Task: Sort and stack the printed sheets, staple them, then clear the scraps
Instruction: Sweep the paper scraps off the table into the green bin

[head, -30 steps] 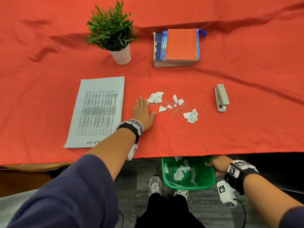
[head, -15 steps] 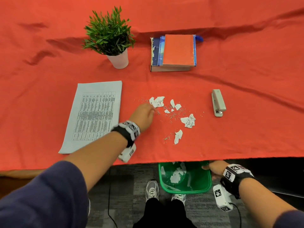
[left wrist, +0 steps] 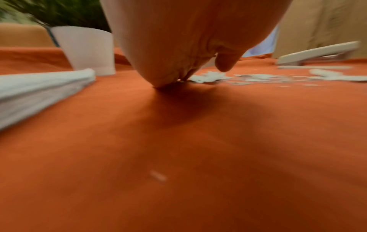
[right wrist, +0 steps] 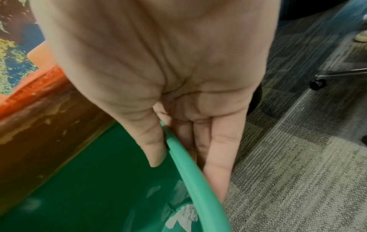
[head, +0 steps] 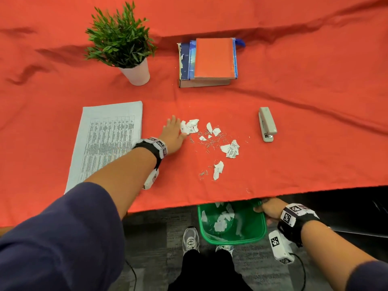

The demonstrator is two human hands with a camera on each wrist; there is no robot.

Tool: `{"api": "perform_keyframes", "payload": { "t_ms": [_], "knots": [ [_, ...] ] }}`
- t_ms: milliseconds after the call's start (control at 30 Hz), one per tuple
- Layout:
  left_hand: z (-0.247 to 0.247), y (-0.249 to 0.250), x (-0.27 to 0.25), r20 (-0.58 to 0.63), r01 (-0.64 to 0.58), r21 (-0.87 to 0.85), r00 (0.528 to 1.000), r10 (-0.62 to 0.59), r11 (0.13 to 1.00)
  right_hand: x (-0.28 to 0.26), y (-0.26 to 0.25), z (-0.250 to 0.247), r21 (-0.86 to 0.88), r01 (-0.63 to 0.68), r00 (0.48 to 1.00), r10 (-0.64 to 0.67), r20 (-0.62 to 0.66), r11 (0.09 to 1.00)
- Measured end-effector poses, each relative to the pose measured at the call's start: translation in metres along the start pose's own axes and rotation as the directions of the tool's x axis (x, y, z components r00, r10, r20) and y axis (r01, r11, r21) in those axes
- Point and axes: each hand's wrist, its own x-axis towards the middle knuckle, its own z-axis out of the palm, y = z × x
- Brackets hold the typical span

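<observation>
My left hand [head: 173, 133] lies flat on the red cloth, fingers straight, its side against the leftmost torn paper scraps [head: 190, 127]. More scraps [head: 231, 149] and loose staples spread to the right, and one scrap [head: 218, 169] lies nearer the front edge. The left wrist view shows my palm edge [left wrist: 174, 55] on the cloth beside the scraps [left wrist: 208, 76]. Below the table edge, my right hand [head: 266, 208] grips the rim of a green bin [head: 258, 238] with scraps inside. The thumb [right wrist: 152, 141] sits inside the rim [right wrist: 190, 164], the fingers [right wrist: 214, 157] outside. The printed sheets [head: 107, 141] lie stacked at the left.
A grey stapler [head: 267, 127] lies right of the scraps. At the back stand a potted plant [head: 123, 45] and a pile of books [head: 210, 61]. My shoes and grey carpet [head: 151, 238] show under the table edge.
My left hand pulled one scrap and some staples toward the front edge, then reached back with fingers straightened beside the far-left scraps. The right hand kept hold of the bin.
</observation>
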Motion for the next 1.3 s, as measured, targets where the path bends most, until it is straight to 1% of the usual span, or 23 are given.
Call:
{"api": "perform_keyframes", "payload": {
  "t_ms": [133,267,367,500,533,600,667,700,733,800,867,933,1000,1033,1067,1100,1133,1167,1233,1300],
  "knots": [
    [0.031,0.035,-0.039,0.064,-0.171,-0.059,0.983,0.174,0.984,-0.004,-0.001,0.001,-0.01,0.008,1.0,-0.008,-0.004,1.0],
    [0.061,0.057,-0.078,0.142,-0.276,-0.065,0.949,0.282,0.959,0.0,0.002,0.003,0.128,-0.025,1.0,0.027,-0.013,0.991],
    [0.083,0.074,-0.113,0.214,-0.358,-0.034,0.91,0.356,0.933,0.006,0.007,0.008,0.198,-0.019,1.0,0.022,-0.012,0.98],
    [0.105,0.094,-0.159,0.29,-0.392,-0.033,0.877,0.384,0.919,0.026,0.02,0.015,0.314,-0.026,1.0,0.019,0.025,0.949],
    [0.109,0.097,-0.168,0.31,-0.396,-0.058,0.865,0.394,0.916,0.023,0.019,0.015,0.331,-0.029,0.999,0.018,0.037,0.943],
    [0.116,0.101,-0.182,0.366,-0.401,-0.149,0.827,0.427,0.904,0.021,0.018,0.016,0.363,-0.03,0.999,0.013,0.05,0.931],
    [0.118,0.1,-0.19,0.38,-0.415,-0.233,0.793,0.476,0.879,0.026,0.022,0.017,0.392,-0.034,0.998,0.014,0.054,0.919],
    [0.116,0.1,-0.191,0.352,-0.432,-0.237,0.797,0.491,0.87,0.028,0.023,0.018,0.388,-0.035,0.998,0.015,0.054,0.921],
    [0.112,0.098,-0.19,0.305,-0.446,-0.215,0.814,0.494,0.869,0.035,0.026,0.019,0.383,-0.038,0.998,0.018,0.054,0.923],
    [0.1,0.094,-0.18,0.199,-0.416,-0.151,0.876,0.44,0.897,0.036,0.026,0.019,0.39,-0.032,0.998,0.011,0.055,0.92],
    [0.085,0.086,-0.159,0.094,-0.312,-0.106,0.942,0.322,0.944,0.028,0.022,0.017,0.407,-0.032,0.998,0.008,0.06,0.913],
    [0.071,0.076,-0.13,0.008,-0.165,-0.085,0.986,0.167,0.983,0.023,0.02,0.016,0.413,-0.039,0.998,0.013,0.064,0.91],
    [0.063,0.065,-0.102,-0.026,-0.022,-0.053,0.999,0.02,0.998,0.023,0.02,0.017,0.427,-0.043,0.998,0.016,0.067,0.903],
    [0.062,0.061,-0.092,-0.022,0.029,-0.022,0.999,-0.029,0.999,0.022,0.02,0.018,0.427,-0.046,0.997,0.018,0.07,0.903],
    [0.064,0.059,-0.086,-0.009,0.05,0.018,0.999,-0.05,0.999,0.024,0.021,0.019,0.421,-0.047,0.997,0.02,0.069,0.906],
    [0.068,0.061,-0.084,0.01,0.038,0.062,0.999,-0.038,0.997,0.024,0.021,0.019,0.413,-0.043,0.998,0.018,0.065,0.91],
    [0.074,0.065,-0.086,0.032,-0.006,0.1,0.999,0.003,0.995,0.022,0.02,0.019,0.406,-0.04,0.998,0.014,0.067,0.913],
    [0.082,0.072,-0.091,0.055,-0.075,0.127,0.996,0.068,0.989,0.02,0.02,0.019,0.41,-0.039,0.998,0.014,0.064,0.911],
    [0.1,0.088,-0.106,0.107,-0.224,0.145,0.972,0.209,0.964,0.014,0.018,0.019,0.408,-0.035,0.998,0.012,0.058,0.912],
    [0.117,0.103,-0.123,0.162,-0.328,0.149,0.939,0.304,0.933,0.011,0.017,0.02,0.394,-0.03,0.998,0.008,0.056,0.918]
  ]
}}
